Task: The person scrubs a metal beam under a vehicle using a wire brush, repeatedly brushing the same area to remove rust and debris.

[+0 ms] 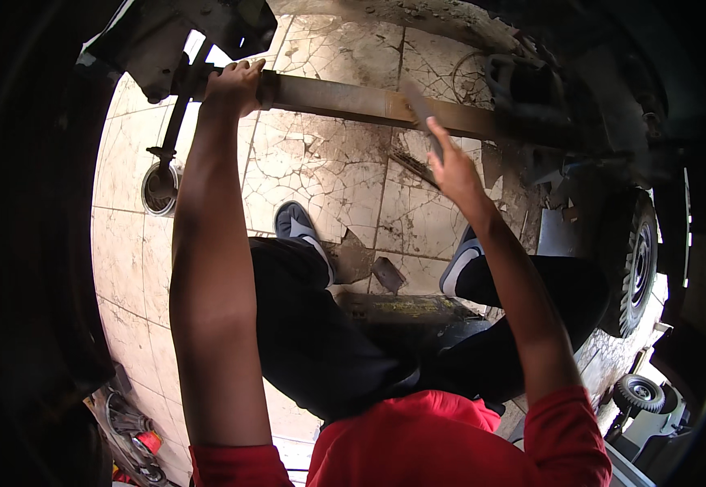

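Note:
A long metal beam (337,94) runs across the upper part of the view, grey toward the left and rusty brown toward the right. My left hand (238,85) reaches up to its left end, beside a dark collar, with the fingers curled over it. My right hand (454,170) is closed round the grip of a long, narrow brush (420,105), blurred by motion. The brush's head lies across the brown stretch of the beam; its bristles are hard to make out.
Below the beam's left end hangs a dark rod over a round metal ring (160,191). Cracked tiles (320,162) cover the floor between my shoes. A low dark box (406,308) sits between my legs. Toward the right stands a wheel (639,264); dark vehicle parts surround the view.

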`<state>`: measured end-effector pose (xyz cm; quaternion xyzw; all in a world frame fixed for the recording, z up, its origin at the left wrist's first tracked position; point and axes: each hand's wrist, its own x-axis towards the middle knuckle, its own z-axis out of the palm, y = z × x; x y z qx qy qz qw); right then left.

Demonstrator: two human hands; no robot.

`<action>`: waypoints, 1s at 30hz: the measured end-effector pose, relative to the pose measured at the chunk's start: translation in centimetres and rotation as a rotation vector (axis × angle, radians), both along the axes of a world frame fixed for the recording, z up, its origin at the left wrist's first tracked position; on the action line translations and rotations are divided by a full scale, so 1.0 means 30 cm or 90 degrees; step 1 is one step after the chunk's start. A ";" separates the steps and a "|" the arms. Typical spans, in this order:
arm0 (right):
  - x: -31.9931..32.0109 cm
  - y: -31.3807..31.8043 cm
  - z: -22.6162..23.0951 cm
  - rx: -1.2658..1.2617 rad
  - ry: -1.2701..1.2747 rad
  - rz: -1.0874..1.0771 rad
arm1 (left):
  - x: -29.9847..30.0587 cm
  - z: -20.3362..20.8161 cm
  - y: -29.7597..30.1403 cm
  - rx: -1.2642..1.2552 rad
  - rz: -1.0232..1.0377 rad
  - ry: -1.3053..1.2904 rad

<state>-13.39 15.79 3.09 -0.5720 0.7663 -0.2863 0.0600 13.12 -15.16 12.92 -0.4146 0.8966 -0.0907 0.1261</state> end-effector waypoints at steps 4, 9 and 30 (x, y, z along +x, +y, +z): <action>-0.001 -0.004 0.119 0.235 -0.190 -0.191 | 0.045 -0.024 -0.008 -0.010 -0.001 -0.009; 0.009 -0.012 -0.006 0.069 0.031 -0.047 | 0.006 -0.005 0.007 -0.009 -0.003 -0.002; 0.082 -0.088 0.034 0.113 -0.106 -0.193 | 0.031 -0.022 -0.017 -0.022 -0.053 0.035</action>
